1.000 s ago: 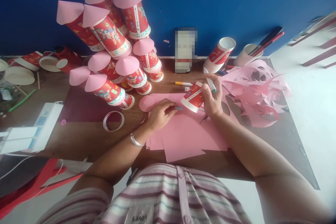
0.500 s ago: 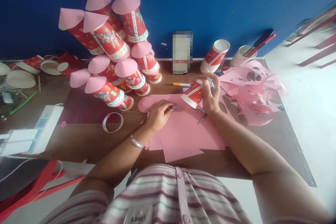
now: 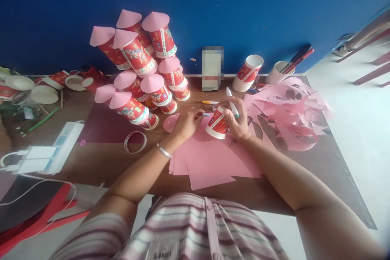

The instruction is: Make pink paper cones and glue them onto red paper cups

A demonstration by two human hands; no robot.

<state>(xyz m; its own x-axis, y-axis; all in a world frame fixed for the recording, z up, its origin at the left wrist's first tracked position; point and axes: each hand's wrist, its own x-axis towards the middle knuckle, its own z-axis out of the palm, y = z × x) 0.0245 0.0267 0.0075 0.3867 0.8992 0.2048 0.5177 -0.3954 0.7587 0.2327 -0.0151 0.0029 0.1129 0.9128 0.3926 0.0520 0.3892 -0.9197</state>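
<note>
My right hand point(image 3: 239, 121) is closed round a red-and-white paper cup point(image 3: 217, 124), which is tilted with its wide rim down. A white marker point(image 3: 232, 103) with a teal end slants between the fingers of that hand. My left hand point(image 3: 189, 124) is pinched on a small pale-blue piece point(image 3: 206, 114), like a pen cap, close to the cup's left side. Under both hands lie pink paper sheets point(image 3: 213, 162). Part of a scissor blade point(image 3: 232, 144) shows below my right hand.
Stacked red cups with pink cone tops point(image 3: 140, 55) stand at the back left. A roll of tape point(image 3: 135, 142) lies nearby. Behind are a phone point(image 3: 212, 69), another cup stack point(image 3: 248, 73) and a pen holder point(image 3: 278, 72). Pink paper scraps point(image 3: 295, 118) cover the right; a power strip point(image 3: 65, 146) sits left.
The cup and marker have moved left and slightly down with my right hand. My left hand has risen a little, bringing the pale-blue piece close to the cup. The view has shifted slightly.
</note>
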